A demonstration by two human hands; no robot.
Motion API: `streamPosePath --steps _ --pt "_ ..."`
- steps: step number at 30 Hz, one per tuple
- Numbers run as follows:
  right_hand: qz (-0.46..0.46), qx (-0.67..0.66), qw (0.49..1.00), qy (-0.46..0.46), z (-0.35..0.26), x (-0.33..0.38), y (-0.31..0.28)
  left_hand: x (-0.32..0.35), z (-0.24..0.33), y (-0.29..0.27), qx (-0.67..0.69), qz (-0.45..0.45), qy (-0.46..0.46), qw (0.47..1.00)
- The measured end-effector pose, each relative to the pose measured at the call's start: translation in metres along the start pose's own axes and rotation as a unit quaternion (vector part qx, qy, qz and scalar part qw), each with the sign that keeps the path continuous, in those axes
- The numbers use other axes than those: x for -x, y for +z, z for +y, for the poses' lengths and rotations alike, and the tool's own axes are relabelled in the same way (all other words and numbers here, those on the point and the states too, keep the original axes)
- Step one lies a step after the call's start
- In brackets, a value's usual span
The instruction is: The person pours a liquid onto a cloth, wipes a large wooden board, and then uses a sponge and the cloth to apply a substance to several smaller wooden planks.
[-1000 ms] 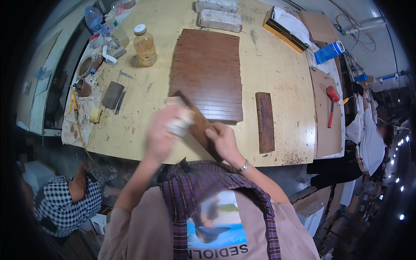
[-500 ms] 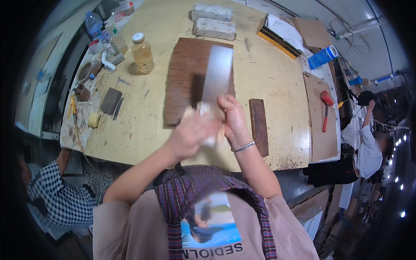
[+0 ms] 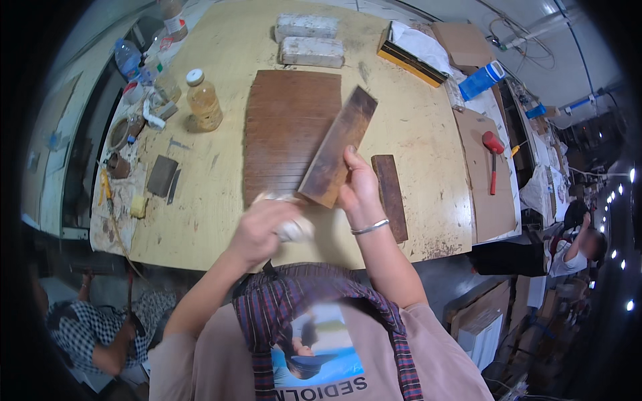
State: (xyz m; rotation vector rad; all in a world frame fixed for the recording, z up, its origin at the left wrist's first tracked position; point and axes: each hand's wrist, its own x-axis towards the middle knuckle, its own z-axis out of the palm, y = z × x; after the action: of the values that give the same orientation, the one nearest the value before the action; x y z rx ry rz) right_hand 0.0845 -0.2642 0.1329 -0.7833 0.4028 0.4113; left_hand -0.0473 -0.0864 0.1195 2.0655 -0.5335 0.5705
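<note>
In my right hand (image 3: 359, 188) is a flat brown wooden strip (image 3: 340, 148), gripped near its lower end and tilted with its far end up to the right. It is held above the right edge of a dark brown slatted wooden panel (image 3: 284, 127) lying on the table. My left hand (image 3: 259, 227) is closed on a pale crumpled cloth (image 3: 294, 230), smeared by motion, just left of the strip's lower end. A second dark wooden strip (image 3: 390, 200) rests on the table right of my right hand.
Two whitish blocks (image 3: 311, 51) lie beyond the panel. To the left stand a capped jar (image 3: 204, 107), bottles and small tools. At the right are a box with white cloth (image 3: 416, 53), a blue bottle (image 3: 481, 81) and a red mallet (image 3: 493, 150). Other people are on both sides.
The strip has turned from its shiny pale face to a brown, mottled one and now leans right. My left hand with the cloth has moved off it, down and left.
</note>
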Motion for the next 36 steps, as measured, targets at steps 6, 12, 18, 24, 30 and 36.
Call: streamPosePath --steps 6,12,18,24,30,36 --pt "-0.04 -0.097 0.994 -0.022 0.0 0.003 -0.013 -0.006 -0.002 -0.02 0.016 0.08 -0.332 0.94" --pt "-0.057 -0.077 0.991 -0.095 0.016 0.024 0.004 -0.031 0.024 0.01 0.247 0.001 -0.391 0.887" --pt "-0.004 -0.032 0.986 -0.163 0.016 0.038 0.011 -0.024 0.02 0.028 0.417 0.082 -0.367 0.828" --pt "-0.031 -0.015 0.979 -0.2 0.024 0.038 0.015 -0.016 0.024 0.031 0.417 0.1 -0.402 0.809" --pt "-0.211 -0.151 0.963 0.071 0.016 0.027 0.007 -0.013 0.036 0.019 0.395 0.06 -0.374 0.837" --pt "-0.278 -0.187 0.933 0.134 0.036 0.019 -0.007 -0.015 0.043 0.018 0.34 0.023 -0.365 0.867"
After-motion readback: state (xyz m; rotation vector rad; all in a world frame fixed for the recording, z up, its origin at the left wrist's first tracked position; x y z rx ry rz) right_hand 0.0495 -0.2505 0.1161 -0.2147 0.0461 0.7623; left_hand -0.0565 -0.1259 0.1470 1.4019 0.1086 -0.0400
